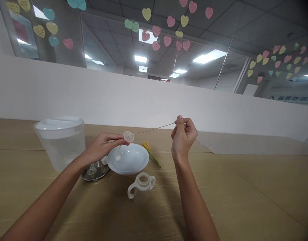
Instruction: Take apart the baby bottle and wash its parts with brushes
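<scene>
Pinched in my left hand (105, 144) is a small round translucent disc-like piece (128, 136), held above the white bowl (128, 159). My right hand (183, 134) is raised to the right of it, its fingers closed on one end of a thin rod or wire (154, 129). The other end of that thin piece reaches the round piece. Below the bowl stands a clear bottle (141, 192) with two white handles and an uncovered top. Whether the thin piece passes through the round one is too small to tell.
At the left stands a clear lidded container (63, 144) of liquid. A metal tray (96, 171) with small clear parts is partly hidden by my left arm. A yellow and green brush-like tool (154, 158) lies right of the bowl. Behind the table (234, 187) rises a white wall.
</scene>
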{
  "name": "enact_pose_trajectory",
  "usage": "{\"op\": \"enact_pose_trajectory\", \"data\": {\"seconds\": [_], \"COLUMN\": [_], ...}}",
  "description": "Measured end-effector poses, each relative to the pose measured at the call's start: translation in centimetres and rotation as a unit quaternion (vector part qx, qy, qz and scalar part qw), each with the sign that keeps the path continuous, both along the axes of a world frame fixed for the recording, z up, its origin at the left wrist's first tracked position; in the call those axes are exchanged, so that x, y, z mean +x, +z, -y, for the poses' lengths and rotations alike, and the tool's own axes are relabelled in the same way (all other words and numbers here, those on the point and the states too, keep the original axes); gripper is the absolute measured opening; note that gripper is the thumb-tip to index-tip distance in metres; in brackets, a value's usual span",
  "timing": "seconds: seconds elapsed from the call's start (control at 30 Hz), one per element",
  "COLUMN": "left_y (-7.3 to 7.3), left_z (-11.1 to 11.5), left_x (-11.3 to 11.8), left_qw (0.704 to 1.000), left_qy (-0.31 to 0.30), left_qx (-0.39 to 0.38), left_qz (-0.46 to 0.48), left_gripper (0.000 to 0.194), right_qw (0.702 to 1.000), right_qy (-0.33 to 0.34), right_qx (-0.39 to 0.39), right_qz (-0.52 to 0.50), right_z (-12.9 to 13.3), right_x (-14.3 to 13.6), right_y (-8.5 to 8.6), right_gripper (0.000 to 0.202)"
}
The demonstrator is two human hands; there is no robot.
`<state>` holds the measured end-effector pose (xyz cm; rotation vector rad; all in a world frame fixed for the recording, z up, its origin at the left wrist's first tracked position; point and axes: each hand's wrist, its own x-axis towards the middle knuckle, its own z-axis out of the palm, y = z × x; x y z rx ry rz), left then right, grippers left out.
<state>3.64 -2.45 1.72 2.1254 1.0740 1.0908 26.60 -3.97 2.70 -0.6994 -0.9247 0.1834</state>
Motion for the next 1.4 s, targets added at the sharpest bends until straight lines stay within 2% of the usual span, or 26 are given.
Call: {"op": "enact_pose_trajectory", "data": {"seconds": [0.2, 0.43, 0.6, 0.9, 1.03, 1.4], "left_y": [0.2, 0.3, 0.5, 0.6, 0.8, 0.8], "left_z": [0.3, 0.5, 1.0, 1.1, 1.4, 1.3], "left_x": [-0.1, 0.1, 0.0, -0.2, -0.4, -0.6], "left_qw": [1.0, 1.0, 0.999, 0.999, 0.998, 0.999], "left_qy": [-0.002, 0.007, 0.025, 0.034, 0.055, 0.042], "left_qx": [-0.009, 0.005, 0.035, 0.033, 0.012, 0.005], "left_qz": [0.018, 0.008, -0.018, -0.02, -0.014, -0.016], "left_gripper": [0.03, 0.029, 0.03, 0.033, 0.036, 0.036], "right_qw": [1.0, 0.999, 0.999, 0.989, 0.986, 0.978], "right_qy": [-0.007, 0.0, 0.027, 0.126, 0.147, 0.17], "right_qx": [-0.01, -0.012, -0.021, -0.076, -0.082, -0.11], "right_qz": [0.01, 0.039, 0.03, -0.004, 0.012, 0.058], "right_z": [0.0, 1.0, 0.7, -0.7, -0.6, -0.5], "right_x": [0.5, -0.9, -2.2, -3.5, -4.2, -5.9], "right_y": [0.1, 0.1, -0.5, -1.8, -2.3, -2.9], "right_gripper": [0.035, 0.035, 0.036, 0.036, 0.038, 0.035]}}
